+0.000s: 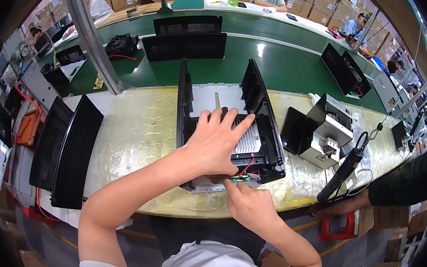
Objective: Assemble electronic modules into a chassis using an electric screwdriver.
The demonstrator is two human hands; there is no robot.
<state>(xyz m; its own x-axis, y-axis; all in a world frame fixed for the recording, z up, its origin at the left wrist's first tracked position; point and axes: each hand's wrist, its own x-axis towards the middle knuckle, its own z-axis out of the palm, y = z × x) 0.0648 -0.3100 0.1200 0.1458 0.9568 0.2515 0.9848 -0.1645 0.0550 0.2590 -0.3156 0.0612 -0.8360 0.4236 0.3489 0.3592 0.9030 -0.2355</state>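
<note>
A black device housing [270, 144] with two upright side walls lies open on the bench in front of me. Inside it are a white panel [203, 94] and a silver finned heat sink [246, 138]. My left hand [214, 138] lies across the middle of the housing with its fingers spread, hiding part of the inside. At the near edge, a small green circuit board [240, 178] sits beside red wires [249, 165]. My right hand [252, 206] touches the near edge by the board, index finger stretched forward and the other fingers curled. Whatever its fingertips hold is hidden.
Black slatted panels [77, 154] stand at the left, more black panels [185, 47] on the green conveyor [273, 63]. To the right are a white metal box [326, 129] and a black electric screwdriver [341, 174]. Another person's dark sleeve [408, 183] reaches in there.
</note>
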